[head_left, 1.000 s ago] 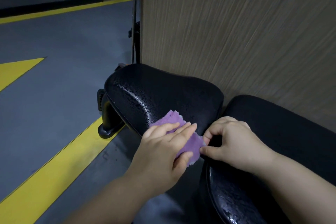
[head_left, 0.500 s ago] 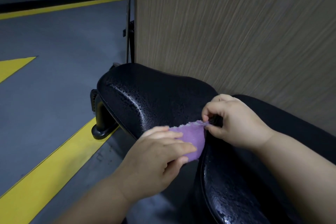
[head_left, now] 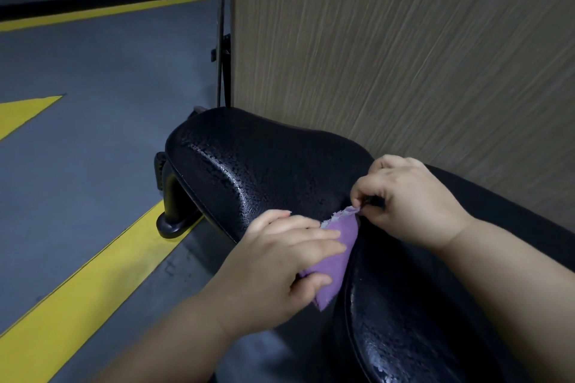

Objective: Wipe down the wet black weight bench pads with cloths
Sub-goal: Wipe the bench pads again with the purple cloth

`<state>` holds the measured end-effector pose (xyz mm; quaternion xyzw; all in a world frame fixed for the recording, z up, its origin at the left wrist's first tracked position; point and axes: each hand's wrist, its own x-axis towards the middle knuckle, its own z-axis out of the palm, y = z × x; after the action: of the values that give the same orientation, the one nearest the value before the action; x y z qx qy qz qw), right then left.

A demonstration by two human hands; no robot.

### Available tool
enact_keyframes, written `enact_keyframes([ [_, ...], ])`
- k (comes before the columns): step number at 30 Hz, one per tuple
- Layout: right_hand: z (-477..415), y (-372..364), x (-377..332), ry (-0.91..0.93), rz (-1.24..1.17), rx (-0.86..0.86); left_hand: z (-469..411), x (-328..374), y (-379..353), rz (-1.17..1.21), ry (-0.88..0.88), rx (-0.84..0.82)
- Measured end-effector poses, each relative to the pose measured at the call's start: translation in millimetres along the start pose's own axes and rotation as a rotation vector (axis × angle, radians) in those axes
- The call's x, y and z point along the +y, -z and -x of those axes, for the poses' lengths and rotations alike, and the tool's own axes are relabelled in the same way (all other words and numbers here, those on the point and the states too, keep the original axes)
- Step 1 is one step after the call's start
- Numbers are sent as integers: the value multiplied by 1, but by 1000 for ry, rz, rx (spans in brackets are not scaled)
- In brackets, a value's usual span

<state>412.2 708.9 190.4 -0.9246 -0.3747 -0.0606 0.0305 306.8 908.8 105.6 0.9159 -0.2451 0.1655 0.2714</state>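
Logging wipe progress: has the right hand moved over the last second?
Yes: the right hand, pinching the purple fuzzy cloth, moved toward the wood-grain wall panel.

- The left hand [head_left: 280, 261] and right hand [head_left: 410, 199] are shown bare.
- The left forearm [head_left: 174, 342] and right forearm [head_left: 513, 277] are seen uncovered as far as the edges of the view.
- Short, rounded fingers are seen on both hands.
- A short-trimmed nail [head_left: 284, 212] is shown on a left fingertip.
- A soft crease is marked at the right wrist [head_left: 451, 238].
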Motion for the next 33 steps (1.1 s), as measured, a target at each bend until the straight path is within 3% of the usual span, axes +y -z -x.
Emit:
enact_keyframes([
  [4,8,-4,-18,-249,-59,117,-5,2,1,-9,12,-27],
  [7,20,-7,-54,-424,-416,268,-5,4,3,-6,31,16],
  [11,21,-20,-101,-586,-736,98,-3,-3,12,107,139,161],
  [14,7,-38,-117,-680,-686,-18,-6,-17,12,68,265,309],
  [17,-4,-51,-126,-732,-522,-51,-18,-24,13,-14,317,317],
  [25,-16,-55,-118,-795,-417,-29,-38,-42,15,-106,391,58],
  [33,-44,-56,-75,-866,-505,72,-40,-39,16,-179,395,-45],
])
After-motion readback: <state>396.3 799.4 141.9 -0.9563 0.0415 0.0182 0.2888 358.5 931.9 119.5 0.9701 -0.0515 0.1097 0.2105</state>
